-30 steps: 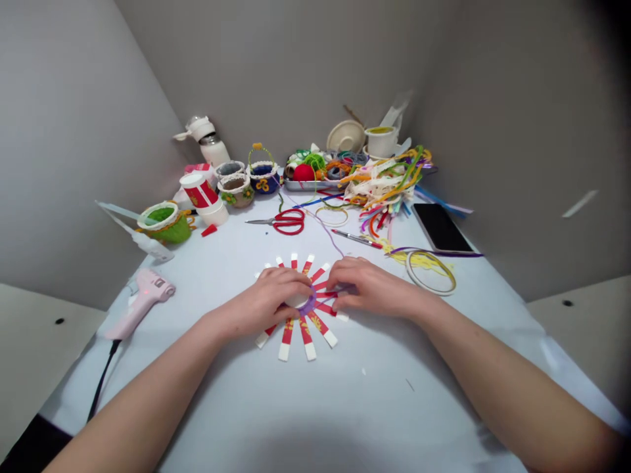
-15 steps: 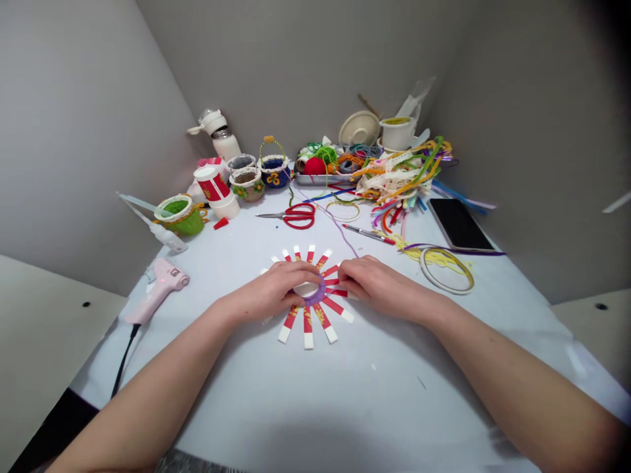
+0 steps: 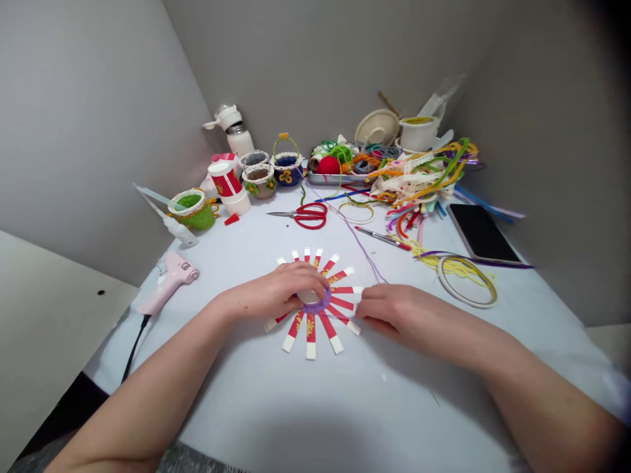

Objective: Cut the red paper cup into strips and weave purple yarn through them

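A paper cup cut into strips [image 3: 311, 328] lies splayed like a sun on the table, its strips red and gold with white ends. Purple yarn [image 3: 365, 248] is woven in a ring round its middle. My left hand [image 3: 276, 290] grips the cup at its centre, fingertips at the ring and covering some strips on the left. On the right, my right hand [image 3: 397, 312] pinches the purple yarn beside the strip ends. From there the yarn trails back across the table to the far side.
Red-handled scissors [image 3: 310, 215] and a pen [image 3: 383, 238] lie beyond the cup. A pink glue gun [image 3: 170, 279] and small baskets [image 3: 194, 211] stand left. A tray of yarn [image 3: 340, 178], bundled ribbons [image 3: 419, 177], a phone [image 3: 482, 231] and hoops [image 3: 442, 279] are behind and right.
My right hand has moved outward to the right and nearer, away from the ring, drawing the yarn. My left hand stays on the cup. The view has shifted slightly.
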Demonstrator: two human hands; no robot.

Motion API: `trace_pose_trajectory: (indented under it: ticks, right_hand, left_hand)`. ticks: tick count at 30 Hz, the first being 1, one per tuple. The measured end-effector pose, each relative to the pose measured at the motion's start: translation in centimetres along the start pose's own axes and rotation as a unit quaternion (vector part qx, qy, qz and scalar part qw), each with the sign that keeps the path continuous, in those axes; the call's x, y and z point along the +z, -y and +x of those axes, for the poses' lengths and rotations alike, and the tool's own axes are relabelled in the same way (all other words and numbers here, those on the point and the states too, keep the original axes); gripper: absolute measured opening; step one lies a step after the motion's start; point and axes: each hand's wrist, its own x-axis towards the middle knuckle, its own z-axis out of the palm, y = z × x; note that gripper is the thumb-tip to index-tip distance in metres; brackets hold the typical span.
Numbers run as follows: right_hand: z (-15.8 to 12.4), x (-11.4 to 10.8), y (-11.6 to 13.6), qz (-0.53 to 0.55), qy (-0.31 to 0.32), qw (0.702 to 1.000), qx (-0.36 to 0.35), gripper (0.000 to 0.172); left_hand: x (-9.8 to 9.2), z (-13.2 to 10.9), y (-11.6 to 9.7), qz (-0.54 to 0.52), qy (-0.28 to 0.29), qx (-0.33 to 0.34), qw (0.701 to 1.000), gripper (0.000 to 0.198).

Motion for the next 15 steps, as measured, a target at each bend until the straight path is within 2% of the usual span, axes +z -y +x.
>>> trace_pose_trajectory:
  ticks: [3,10,12,15]
  right_hand:
    - [-0.5,0.6,1.2,-0.049,0.041,0.998,-0.018,0.022]
    - [-1.5,2.1,2.5,-0.102,0.069,0.992,-0.002,0.024]
    - [-1.6,2.3,2.2,-0.12,0.054,0.991,-0.003,0.023]
    - [-1.4,2.2,1.2,-0.152,-0.024,0.988,0.022,0.021]
  left_hand:
    - [-0.2,0.0,-0.3,-0.012,0.004,-0.001,1.0,0.032]
    - [-0.3,-0.1,-0.4,-0.013,0.008,-0.02,1.0,0.037]
    - [-0.3,-0.1,-0.5,-0.017,0.009,-0.023,1.0,0.037]
    - [-0.3,-0.1,-0.6,-0.027,0.009,-0.022,0.999,0.037]
